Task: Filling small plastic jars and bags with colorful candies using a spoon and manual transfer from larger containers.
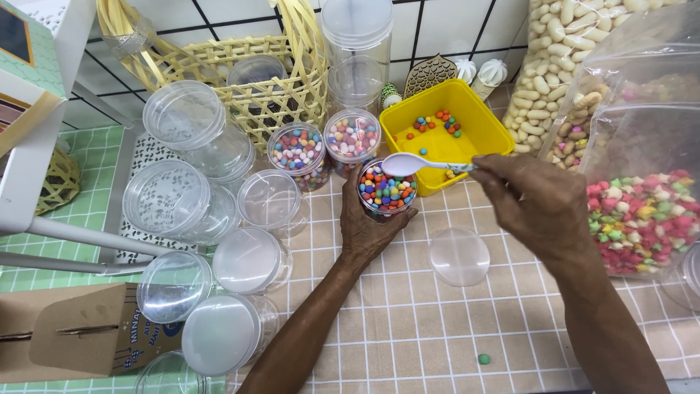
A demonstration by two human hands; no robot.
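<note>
Checked cloth (pixel 408 328); left hand (pixel 368 226) grips candy jar (pixel 387 188); right hand (pixel 536 204) holds spoon (pixel 412 165).

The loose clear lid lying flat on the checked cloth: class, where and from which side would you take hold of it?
Probably by its rim, from above. The clear lid lies flat on the checked tablecloth, so only its thin edge offers grip; fingertips pinch opposite sides. The right hand is nearest but holds the white spoon; the left hand holds the jar of coloured candies.

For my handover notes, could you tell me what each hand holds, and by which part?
Left hand grips a clear candy-filled jar around its side. Right hand pinches a white plastic spoon by its handle end.
</note>
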